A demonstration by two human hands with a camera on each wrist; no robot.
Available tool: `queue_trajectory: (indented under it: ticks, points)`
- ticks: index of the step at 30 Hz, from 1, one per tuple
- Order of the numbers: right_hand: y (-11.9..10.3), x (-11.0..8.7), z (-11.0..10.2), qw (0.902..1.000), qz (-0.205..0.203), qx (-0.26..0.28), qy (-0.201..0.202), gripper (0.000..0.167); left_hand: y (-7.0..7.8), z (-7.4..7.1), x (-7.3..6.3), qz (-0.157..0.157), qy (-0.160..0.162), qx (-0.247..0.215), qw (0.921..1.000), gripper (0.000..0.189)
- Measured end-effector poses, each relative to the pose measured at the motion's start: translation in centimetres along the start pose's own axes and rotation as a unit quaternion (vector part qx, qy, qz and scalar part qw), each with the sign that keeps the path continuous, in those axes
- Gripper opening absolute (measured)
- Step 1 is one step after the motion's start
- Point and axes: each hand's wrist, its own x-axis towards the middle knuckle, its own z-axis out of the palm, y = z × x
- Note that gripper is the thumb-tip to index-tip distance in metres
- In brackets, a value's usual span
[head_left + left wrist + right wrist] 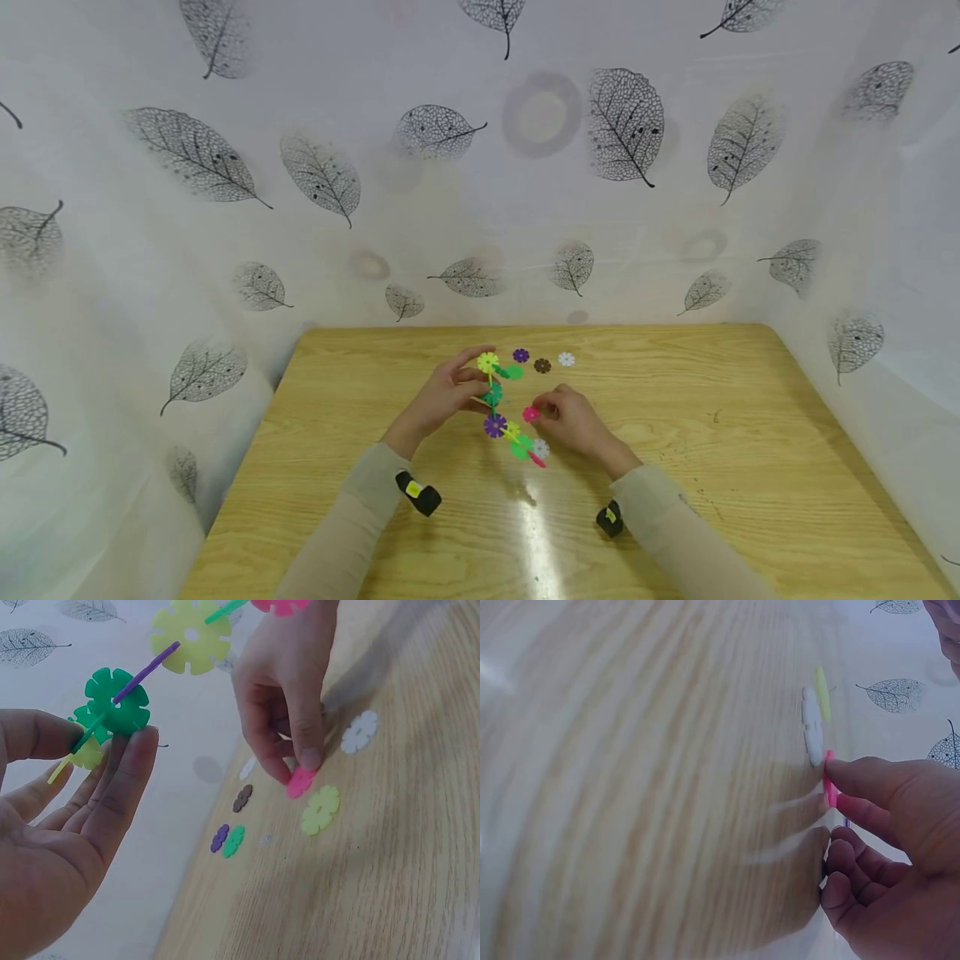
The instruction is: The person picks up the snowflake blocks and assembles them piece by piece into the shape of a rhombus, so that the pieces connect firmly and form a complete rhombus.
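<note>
My left hand [442,398] holds up a chain of slotted plastic snowflake discs, thumb and fingers pinching it around a dark green disc [116,701]. Beyond that disc, a purple disc [495,426], a yellow disc [191,635], a light green disc [521,448] and a pink end disc [537,460] run on toward my body. A yellow disc [488,362] sits at the chain's other end, by my left fingertips. To the right, my right hand [577,421] pinches a separate pink disc [301,782] between thumb and index finger, low over the table, its other fingers curled.
On the wooden table [712,433] lie loose discs: purple [521,356], brown [542,365], white [566,359] and green [234,841] toward the back. A yellow one [321,811] and another white one [360,733] lie near my right hand. A leaf-print curtain [450,208] encloses the table.
</note>
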Motion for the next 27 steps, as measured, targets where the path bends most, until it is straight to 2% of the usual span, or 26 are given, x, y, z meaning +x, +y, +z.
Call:
queue_trajectory:
  ticks: [6, 17, 27]
  points:
    - [-0.2, 0.0, -0.1, 0.9995, 0.028, 0.018, -0.004, 0.025, 0.1, 0.1, 0.0, -0.001, 0.000, -0.001, 1.0000, 0.063]
    - [0.0, -0.2, -0.7, 0.9934, 0.060, 0.097, -0.016, 0.015, 0.0, 0.1, 0.0, 0.000, -0.004, 0.000, 1.0000, 0.063]
    - [0.0, -0.3, -1.9, 0.9864, 0.085, 0.138, -0.030, 0.020, 0.3, 0.1, -0.1, -0.002, -0.001, 0.001, 1.0000, 0.063]
